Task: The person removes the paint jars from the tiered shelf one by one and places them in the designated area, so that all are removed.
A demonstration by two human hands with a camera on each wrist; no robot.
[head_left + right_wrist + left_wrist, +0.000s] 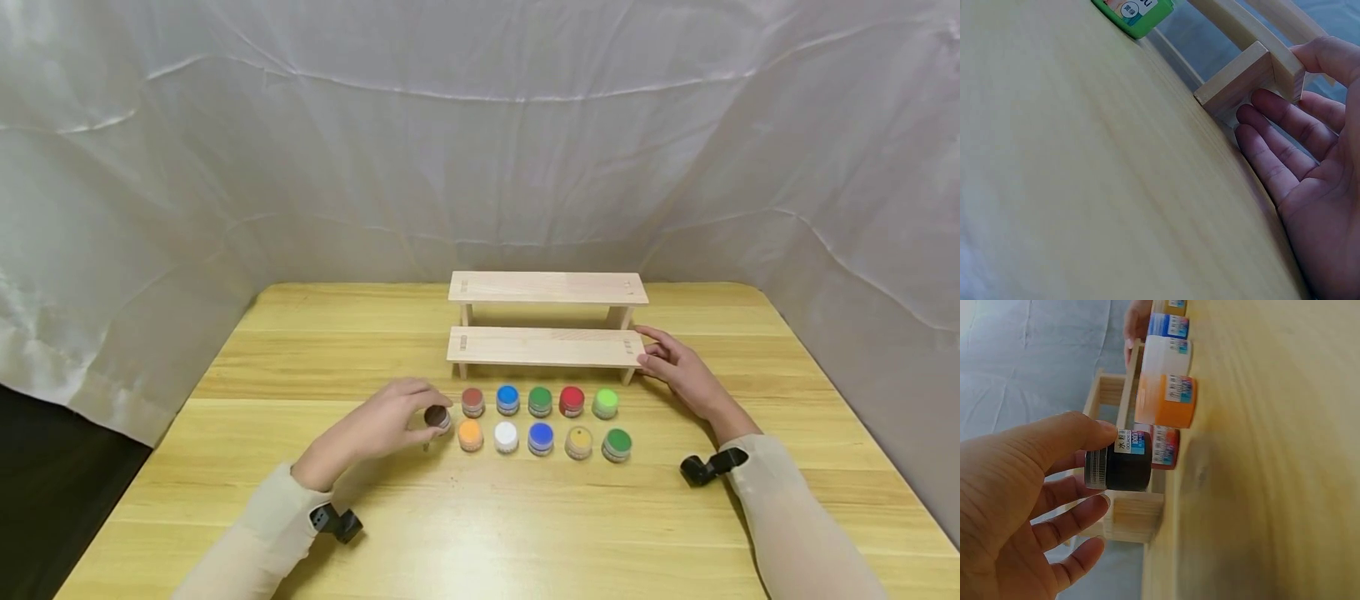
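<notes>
My left hand (386, 423) pinches a small dark paint jar (437, 417) between thumb and fingers, at the left end of two rows of jars. Seen from the left wrist, that jar (1129, 461) is tipped over nothing and appears raised off the tabletop, its other fingers spread loosely below. At the right end of a two-step wooden rack (546, 347), my right hand (684, 375) grips the lower board's end. The right wrist view shows the thumb on the board's edge (1288, 69), with several fingers loosely bent beside the leg.
Several paint jars stand in front of the rack, among them brown (472, 402), orange (470, 434), white (506, 437), red (572, 401) and light green (605, 403). The wooden table (480, 533) meets a grey cloth backdrop (480, 183) behind and at the sides.
</notes>
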